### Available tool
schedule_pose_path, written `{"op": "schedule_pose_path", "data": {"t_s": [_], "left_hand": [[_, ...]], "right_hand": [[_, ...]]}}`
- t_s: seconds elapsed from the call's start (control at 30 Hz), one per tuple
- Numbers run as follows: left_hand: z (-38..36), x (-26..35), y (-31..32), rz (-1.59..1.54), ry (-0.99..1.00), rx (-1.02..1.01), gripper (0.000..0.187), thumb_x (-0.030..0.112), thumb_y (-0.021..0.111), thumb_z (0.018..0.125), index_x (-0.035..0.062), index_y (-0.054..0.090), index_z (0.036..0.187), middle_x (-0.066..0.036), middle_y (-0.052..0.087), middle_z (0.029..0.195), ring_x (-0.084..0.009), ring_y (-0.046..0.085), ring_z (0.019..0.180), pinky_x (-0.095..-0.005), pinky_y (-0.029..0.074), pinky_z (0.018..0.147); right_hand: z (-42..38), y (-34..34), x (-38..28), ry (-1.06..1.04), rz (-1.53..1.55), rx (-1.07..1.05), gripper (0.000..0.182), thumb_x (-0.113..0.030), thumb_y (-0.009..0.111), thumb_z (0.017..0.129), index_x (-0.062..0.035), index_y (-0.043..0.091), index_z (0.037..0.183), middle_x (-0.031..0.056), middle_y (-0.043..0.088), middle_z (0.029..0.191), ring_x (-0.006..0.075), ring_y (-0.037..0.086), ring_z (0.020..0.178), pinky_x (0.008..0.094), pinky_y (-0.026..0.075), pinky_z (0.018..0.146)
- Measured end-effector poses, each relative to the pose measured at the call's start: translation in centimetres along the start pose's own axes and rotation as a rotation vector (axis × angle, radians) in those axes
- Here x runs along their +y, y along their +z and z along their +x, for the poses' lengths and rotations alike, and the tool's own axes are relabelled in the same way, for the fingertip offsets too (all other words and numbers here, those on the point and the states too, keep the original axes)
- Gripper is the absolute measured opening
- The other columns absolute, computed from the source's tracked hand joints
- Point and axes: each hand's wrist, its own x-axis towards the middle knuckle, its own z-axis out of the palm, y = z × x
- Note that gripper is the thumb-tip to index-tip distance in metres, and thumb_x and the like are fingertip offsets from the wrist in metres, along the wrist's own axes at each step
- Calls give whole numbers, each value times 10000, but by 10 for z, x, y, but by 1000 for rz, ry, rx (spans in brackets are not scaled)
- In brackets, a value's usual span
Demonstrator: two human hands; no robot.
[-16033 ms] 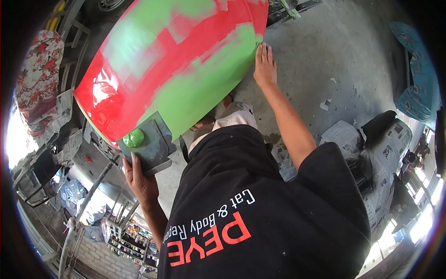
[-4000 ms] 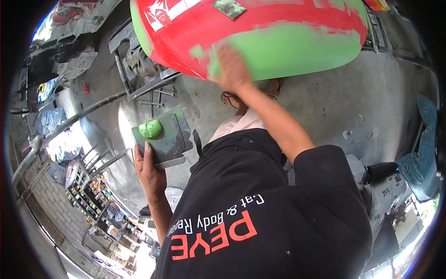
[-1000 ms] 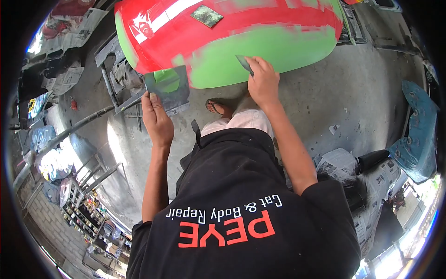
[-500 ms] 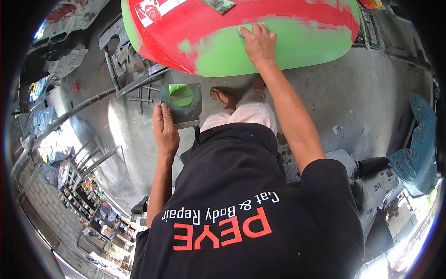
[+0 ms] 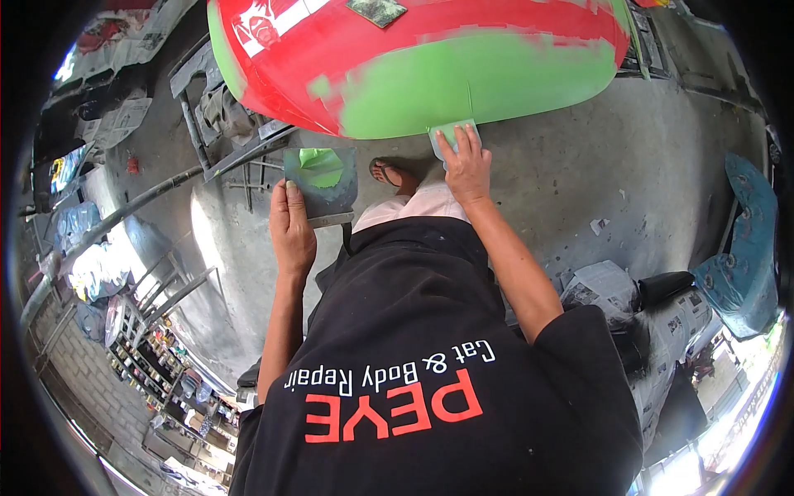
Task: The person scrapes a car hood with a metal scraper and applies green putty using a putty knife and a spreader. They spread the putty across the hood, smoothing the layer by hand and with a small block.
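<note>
My left hand (image 5: 294, 230) grips the lower left edge of a square dark mixing board (image 5: 337, 197), thumb on top. A mound of light green putty (image 5: 320, 167) lies on it. My right hand (image 5: 469, 172) is closed on a flat, pale green putty spreader (image 5: 449, 132), fingers pressed along its face. The spreader's far edge is right at the lower rim of a curved red body panel (image 5: 289, 78). A broad green coat (image 5: 413, 91) covers the near side of this panel, with ragged edges against the red. A thin vertical line shows in the coat above the spreader.
A small dark square pad (image 5: 377, 10) rests on top of the panel. Metal stands and a long pipe (image 5: 124, 208) run along the left. Newspaper-wrapped parts (image 5: 608, 289) and a blue part (image 5: 738, 264) lie to the right. Shelves with small containers (image 5: 157, 360) stand at lower left.
My right hand has drawn the spreader toward me, from the middle of the green coat to the panel's lower rim. The coat there looks more even. My left hand has barely moved.
</note>
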Motion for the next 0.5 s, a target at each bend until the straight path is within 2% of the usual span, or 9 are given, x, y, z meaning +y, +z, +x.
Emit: {"op": "schedule_pose_path", "data": {"t_s": [0.03,0.07,0.13,0.2,0.27,0.3,0.4,0.5], "left_hand": [[2,-1,0,-18,-17,-14,336,268,417,1123,-1,588,1227,-38,613,1075,-101,534,993,-256,430,904],[4,-3,1,-20,-13,-14,336,268,417,1123,-1,588,1227,-38,613,1075,-101,534,993,-256,430,904],[3,-5,2,-7,-26,-4,344,278,416,1124,0,589,1229,-32,612,1081,-97,533,995,-257,431,906],[3,-2,3,-28,-31,-16,349,283,418,1123,-1,588,1232,-32,614,1088,-97,535,1004,-258,433,909],[4,2,5,-52,-29,-23,354,287,419,1123,-2,588,1236,-31,616,1096,-96,537,1012,-259,435,911],[4,3,6,-76,-32,-26,356,288,421,1123,-3,587,1245,-31,620,1105,-94,539,1018,-259,437,912],[2,7,8,-88,-39,-17,359,288,423,1122,-1,585,1262,-29,628,1117,-89,543,1020,-258,440,910],[3,10,9,-116,-56,-31,342,274,419,1124,1,579,1252,-15,614,1087,-75,527,997,-245,433,901]], "right_hand": [[2,-4,1,-3,8,-18,495,-72,608,838,-215,660,1309,114,585,1330,317,514,1317,451,437,797],[9,-6,5,-3,5,-14,495,-72,608,838,-215,660,1309,114,585,1330,317,514,1317,451,437,797],[44,-35,8,39,-36,135,491,-84,605,841,-214,660,1311,115,589,1327,328,531,1297,459,451,815],[83,-35,25,30,-50,174,471,-100,596,852,-208,661,1306,121,594,1319,342,540,1286,481,463,826],[120,-24,43,58,-116,220,562,-28,632,810,-235,643,1332,66,602,1331,286,546,1307,475,473,796],[137,-18,51,58,-115,221,562,-28,632,810,-235,643,1332,66,602,1331,286,546,1307,475,473,796],[167,-5,66,35,-126,257,502,-50,626,827,-221,658,1298,37,631,1295,269,578,1273,478,479,797],[166,-1,70,15,-88,162,456,-69,618,841,-213,669,1271,13,651,1264,256,600,1248,480,478,798]]}}
